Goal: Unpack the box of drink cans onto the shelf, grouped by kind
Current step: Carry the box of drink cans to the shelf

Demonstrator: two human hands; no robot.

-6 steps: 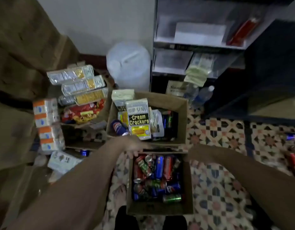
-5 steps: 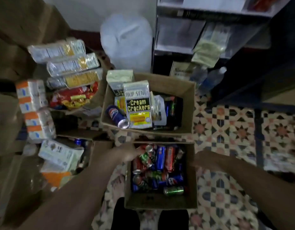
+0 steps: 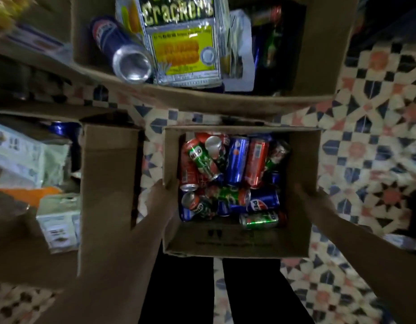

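Here, an open brown cardboard box (image 3: 235,244) of drink cans sits on the patterned tiled floor (image 3: 375,127), directly in front of the person's dark trouser legs (image 3: 179,288). The left hand (image 3: 163,197) grips the box's left wall, fingers out of sight against the cardboard, so how far they curl cannot be told. The right hand (image 3: 312,202) is pressed to the box's right wall in the same way, its fingers also hidden.

Inside the box the cans lie jumbled in a heap: a blue Pepsi can (image 3: 264,202) lies on its side near the middle, a green can (image 3: 258,220) lies just nearer the person than it, a tall blue can (image 3: 237,160) and a red can (image 3: 257,162) lie side by side toward the far wall, and a green-and-red Milo can (image 3: 202,160) rests tilted on the left of those.

Beyond the box stands a larger open cardboard carton (image 3: 225,104) holding a yellow-and-black packet of cream crackers (image 3: 181,40) with a blue Pepsi can (image 3: 120,50) leaning beside it, its silver base toward the camera. Left of the box, another carton's upright brown flap (image 3: 106,178) stands near it, with pale green packets (image 3: 27,157) beyond.
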